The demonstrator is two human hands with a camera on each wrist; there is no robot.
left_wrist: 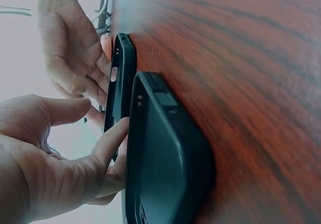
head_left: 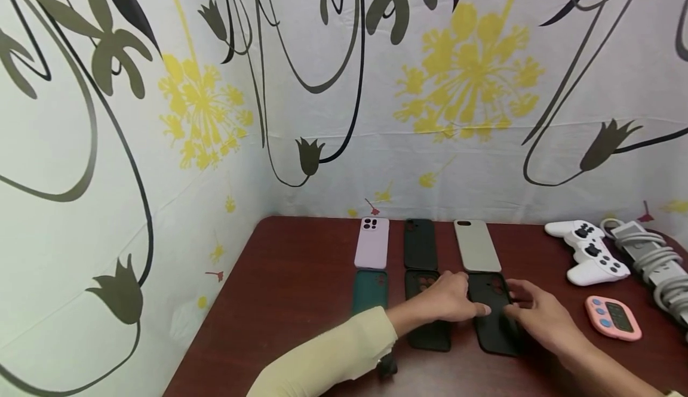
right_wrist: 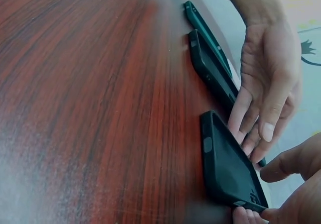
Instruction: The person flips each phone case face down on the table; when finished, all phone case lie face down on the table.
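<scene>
In the head view a black phone case [head_left: 491,322] lies with its hollow side up between both hands. My left hand [head_left: 448,298] is at its left edge, fingers extended and thumb apart, above the gap to a second black case [head_left: 430,336]. My right hand [head_left: 545,319] is at the right edge; in the right wrist view its fingertips [right_wrist: 246,216] touch the case's side, with the thumb held away. The left wrist view shows both hands with loosely extended fingers. Left of the second case is a teal case [head_left: 371,292], partly covered by the left sleeve.
Behind stand a row of a lilac case [head_left: 372,245], a dark case [head_left: 421,245] and a beige case [head_left: 477,246]. To the right are a white game controller [head_left: 588,252], a pink timer [head_left: 613,318] and a power strip [head_left: 653,262] with coiled cord. Patterned cloth [head_left: 333,110] hangs behind the table.
</scene>
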